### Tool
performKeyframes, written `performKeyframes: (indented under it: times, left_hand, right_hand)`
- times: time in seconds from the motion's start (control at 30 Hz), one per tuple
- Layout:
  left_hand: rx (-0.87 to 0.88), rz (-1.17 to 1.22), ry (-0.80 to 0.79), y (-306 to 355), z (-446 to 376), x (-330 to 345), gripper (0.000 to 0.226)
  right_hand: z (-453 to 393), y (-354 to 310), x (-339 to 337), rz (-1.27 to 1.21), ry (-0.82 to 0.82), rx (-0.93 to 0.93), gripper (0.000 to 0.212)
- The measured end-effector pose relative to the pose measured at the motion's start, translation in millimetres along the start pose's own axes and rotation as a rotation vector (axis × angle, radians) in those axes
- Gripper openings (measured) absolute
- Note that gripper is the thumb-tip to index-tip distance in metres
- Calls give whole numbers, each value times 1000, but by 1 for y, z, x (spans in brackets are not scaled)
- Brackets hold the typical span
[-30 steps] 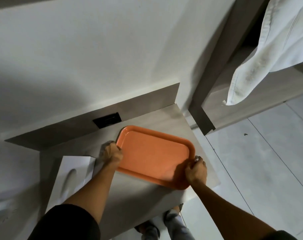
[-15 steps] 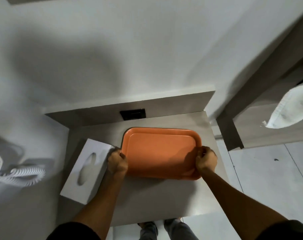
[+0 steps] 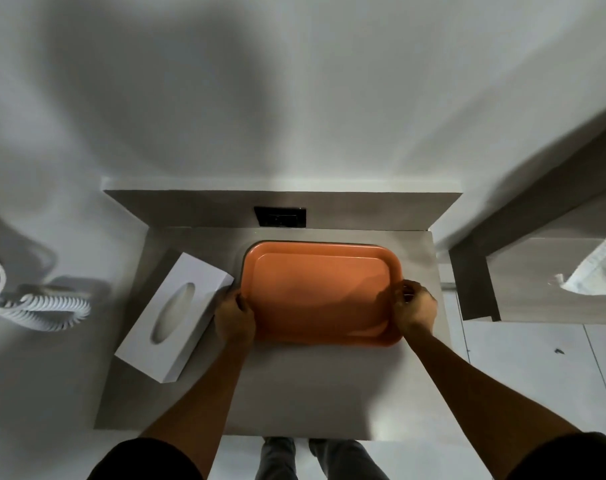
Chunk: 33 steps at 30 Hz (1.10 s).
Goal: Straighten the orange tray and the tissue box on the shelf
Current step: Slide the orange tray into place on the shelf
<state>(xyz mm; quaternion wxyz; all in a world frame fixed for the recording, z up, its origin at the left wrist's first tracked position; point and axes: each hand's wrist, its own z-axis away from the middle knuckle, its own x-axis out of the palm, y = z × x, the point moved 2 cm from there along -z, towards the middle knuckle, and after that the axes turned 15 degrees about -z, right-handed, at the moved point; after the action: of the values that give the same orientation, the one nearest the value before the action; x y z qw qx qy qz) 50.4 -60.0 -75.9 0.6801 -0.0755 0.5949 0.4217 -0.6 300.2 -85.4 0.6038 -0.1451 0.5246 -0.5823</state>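
Observation:
The orange tray (image 3: 320,292) lies flat on the grey shelf (image 3: 312,393), its long sides about parallel to the back wall. My left hand (image 3: 234,318) grips its left short edge. My right hand (image 3: 415,308) grips its right short edge. A white tissue box (image 3: 175,315) with an oval slot lies on the shelf's left part, turned at an angle, one corner close to my left hand and the tray.
A black socket plate (image 3: 280,216) sits in the back panel above the tray. A white coiled cord (image 3: 45,308) hangs at the left wall. At the right stands a wooden unit (image 3: 537,278) with white cloth (image 3: 596,271). Tiled floor lies below.
The tray has turned from a skewed angle to lie square with the back wall, both hands still on its ends. My view has swung left, bringing the tissue box and cord into sight.

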Motion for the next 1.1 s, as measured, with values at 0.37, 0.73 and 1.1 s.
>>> performKeyframes:
  times: [0.37,0.73,1.1]
  left_hand:
    - [644,-346,2,-28,73,32,87]
    - [882,-525,-100,-71,105,49,78]
    - [889,-555,-134,-69,95,52,74]
  right_hand:
    - [92,68,6,509,-346,-777,72]
    - [142,133,13,763,-422,-890,79]
    - [133,124,18,783,-469,-793,82]
